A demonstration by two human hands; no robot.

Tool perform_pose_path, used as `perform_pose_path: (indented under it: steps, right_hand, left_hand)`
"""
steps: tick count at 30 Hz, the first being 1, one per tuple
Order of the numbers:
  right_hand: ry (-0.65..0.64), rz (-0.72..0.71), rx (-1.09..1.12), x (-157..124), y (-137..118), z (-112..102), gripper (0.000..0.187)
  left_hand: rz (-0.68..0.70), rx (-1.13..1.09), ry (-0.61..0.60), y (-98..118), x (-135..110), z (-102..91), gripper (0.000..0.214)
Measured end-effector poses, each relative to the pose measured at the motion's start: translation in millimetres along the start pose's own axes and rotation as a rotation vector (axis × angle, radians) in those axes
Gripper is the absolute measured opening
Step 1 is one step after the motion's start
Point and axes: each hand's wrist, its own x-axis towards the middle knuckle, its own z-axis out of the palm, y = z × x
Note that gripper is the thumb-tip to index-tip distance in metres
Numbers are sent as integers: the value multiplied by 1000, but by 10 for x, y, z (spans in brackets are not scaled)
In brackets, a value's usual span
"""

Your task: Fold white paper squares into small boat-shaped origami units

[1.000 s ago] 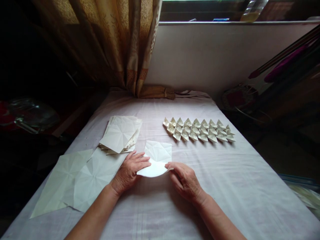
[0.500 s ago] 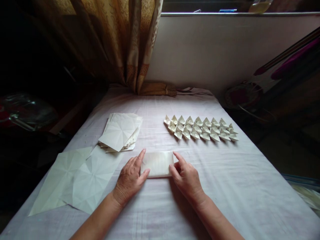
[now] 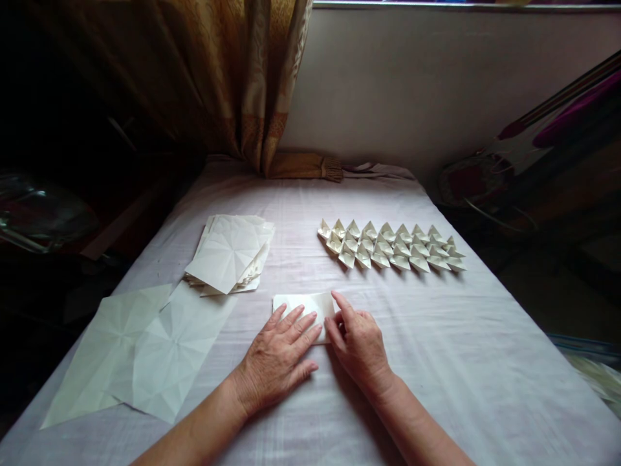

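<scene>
A white paper sheet folded in half lies on the pale cloth-covered table. My left hand lies flat on the near half of it, fingers stretched and spread. My right hand rests at the sheet's right edge, its index finger stretched along that edge and the other fingers curled onto the paper. Neither hand lifts the sheet.
A stack of creased square sheets sits at the left. Two larger creased sheets lie at the near left edge. Several small folded paper units lie in rows at the right. A curtain hangs behind, with clutter beside the table's right.
The sheet went from curled up to folded flat in half. My left hand moved from its left edge onto its top, and my right hand stayed at the right edge.
</scene>
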Motion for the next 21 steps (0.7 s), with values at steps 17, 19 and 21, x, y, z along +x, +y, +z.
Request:
perform_pose_path:
  steps: [17,19,21]
  right_hand:
    - [31,-15,7,12,-1,16,39]
    - [30,-15,5,11,-3,13,39]
    - [28,-14,8,9,-4,11,39]
  left_hand:
    - [-31,0,-33,3,-27,36,55]
    - [-36,0,-30,10,-30,39,55]
    - [-43,0,-29,22,-33,44,55]
